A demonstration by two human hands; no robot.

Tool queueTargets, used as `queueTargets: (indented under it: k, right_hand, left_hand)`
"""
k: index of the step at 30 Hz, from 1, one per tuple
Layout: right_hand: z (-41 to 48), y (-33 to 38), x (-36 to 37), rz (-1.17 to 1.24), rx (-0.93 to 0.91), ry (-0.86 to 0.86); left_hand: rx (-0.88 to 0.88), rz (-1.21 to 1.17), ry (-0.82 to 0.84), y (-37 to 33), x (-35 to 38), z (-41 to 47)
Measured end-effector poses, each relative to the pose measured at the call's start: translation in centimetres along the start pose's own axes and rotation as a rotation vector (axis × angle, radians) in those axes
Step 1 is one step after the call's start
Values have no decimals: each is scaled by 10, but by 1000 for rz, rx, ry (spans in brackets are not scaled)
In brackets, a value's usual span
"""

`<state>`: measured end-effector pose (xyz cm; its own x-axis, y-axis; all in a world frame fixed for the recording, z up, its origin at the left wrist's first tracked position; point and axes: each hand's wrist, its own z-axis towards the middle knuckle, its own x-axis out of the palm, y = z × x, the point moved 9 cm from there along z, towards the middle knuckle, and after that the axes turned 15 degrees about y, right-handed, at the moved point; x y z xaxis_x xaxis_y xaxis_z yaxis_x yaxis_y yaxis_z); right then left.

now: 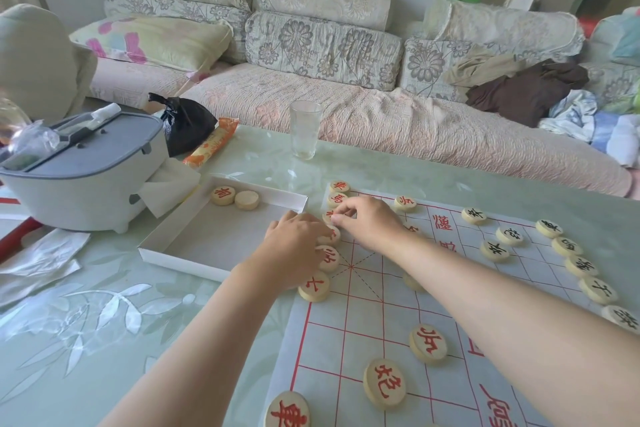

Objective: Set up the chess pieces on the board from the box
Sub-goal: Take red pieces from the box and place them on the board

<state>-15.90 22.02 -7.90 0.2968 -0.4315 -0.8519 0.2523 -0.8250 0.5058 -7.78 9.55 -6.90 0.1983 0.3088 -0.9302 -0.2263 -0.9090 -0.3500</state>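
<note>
table (104,322) holds board (363,333), box (180,262), glass (304,130).

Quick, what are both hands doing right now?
Left hand: open, fingers resting on a red piece at the edge of the board.
Right hand: fingers curled, pinching a second red piece.

Place: home living room
Far: long floral-quilted sofa (346,104) with cushions, heaped clothes (526,87)
Near: pale green glass-topped table (104,305)

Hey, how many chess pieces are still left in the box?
2. Both sit side by side in the far corner of the box: one showing a red character, one blank to its right. The left hand covers its right edge slightly.
</note>
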Motion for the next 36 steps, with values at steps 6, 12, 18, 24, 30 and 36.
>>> queueTargets:
  k: [6,12,18,24,30,36]
  right_hand:
    - [-1,31,-11,-10,-44,-62]
    - [18,103,5,-75,-178,-20]
    - [63,146,53,-308,-146,200]
    - [86,165,81,-497,-141,228]
    - [79,170,84,-526,-137,266]
    - [60,171,85,-86,-247,342]
  left_hand:
    - [-50,-120,-96,32,-33,-15]
    - [-225,-95,-136,88,-48,-42]
    - [-305,-125,-96,126,-43,-62]
    - [-304,-144,-121,139,-47,-69]
    - [-330,-176,-126,147,-47,-69]
    - [-343,-184,-146,141,-47,-71]
